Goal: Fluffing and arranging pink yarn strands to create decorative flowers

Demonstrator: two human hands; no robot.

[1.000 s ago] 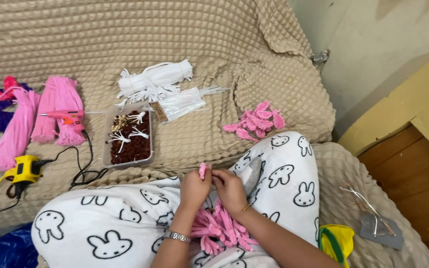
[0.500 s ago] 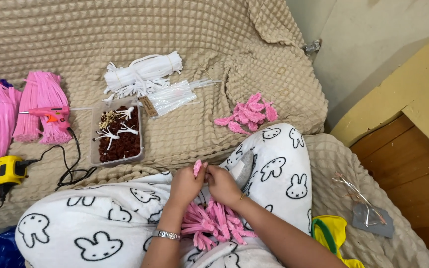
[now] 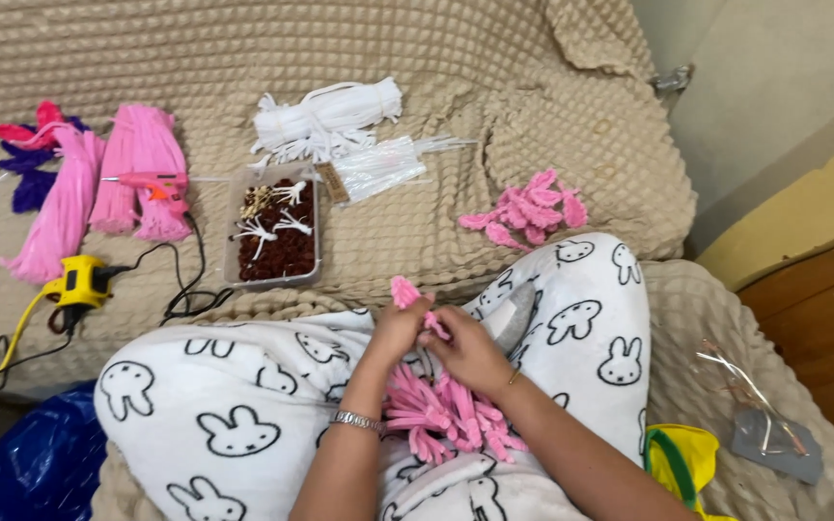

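- A small pink chenille piece [image 3: 404, 291] is pinched in the grip of the left hand [image 3: 396, 333], its fuzzy tip raised above the lap, seemingly so that it can be worked on from the other side.
- The right hand [image 3: 470, 352] is closed against the lower end of the same piece, fingers pressed together on it; exactly which fingers carry the hold cannot be made out.
- A heap of pink chenille stems [image 3: 446, 415] is kept in the lap just near the hands, probably for easy reach.
- A cluster of finished pink pieces [image 3: 528, 212] is laid apart on the beige sofa cover [image 3: 494, 87], far and to the right.
- A clear tray [image 3: 277, 236] of dark red bits with white star-like pieces is set at far centre, with white stem bundles [image 3: 325, 116] behind it.
- Pink yarn-like bundles [image 3: 132, 174], a pink glue gun [image 3: 152, 183] and a yellow tool [image 3: 74, 285] with cables are seen at far left.
- The purple items at the left edge are cut off by the frame.
- The lower parts of both forearms and a yellow-green object [image 3: 678, 463] are cropped at the near edge.
- A wristwatch [image 3: 357, 421] is worn on the left wrist.
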